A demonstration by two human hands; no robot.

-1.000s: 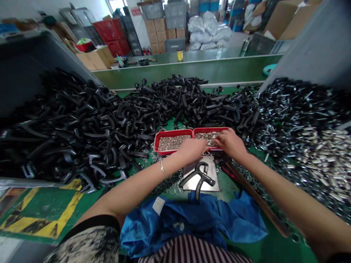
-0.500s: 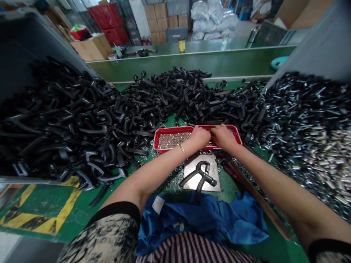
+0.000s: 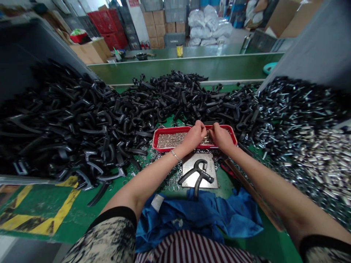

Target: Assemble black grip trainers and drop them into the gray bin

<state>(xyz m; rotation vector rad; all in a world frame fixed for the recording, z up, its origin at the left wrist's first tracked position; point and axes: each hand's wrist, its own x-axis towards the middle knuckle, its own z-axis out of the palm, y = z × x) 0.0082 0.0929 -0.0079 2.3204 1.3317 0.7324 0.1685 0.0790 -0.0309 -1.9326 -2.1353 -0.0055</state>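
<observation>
Both hands are over a red tray [image 3: 161,149] filled with small metal parts [image 3: 171,140]. My left hand [image 3: 195,136] has its fingers pinched together above the tray's middle; whatever they hold is too small to make out. Close by on the right, my right hand [image 3: 221,138] is closed too, its fingertips down at the metal parts and mostly hidden. In front of the tray a black hand grip strengthener [image 3: 197,175] with a spring lies on a square metal plate [image 3: 187,164].
Black plastic handles [image 3: 131,109] are heaped left and behind. Bolts [image 3: 290,98] and silver sleeves [image 3: 326,153] pile up at right. A hammer with a wooden handle [image 3: 255,197] lies under my right forearm. Blue cloth [image 3: 197,215] covers the front edge; metal rings [image 3: 172,182] are scattered about.
My hands have drawn slightly apart, the left one moving a little left and its fingers lifting off the metal parts. The whole view has shifted slightly.
</observation>
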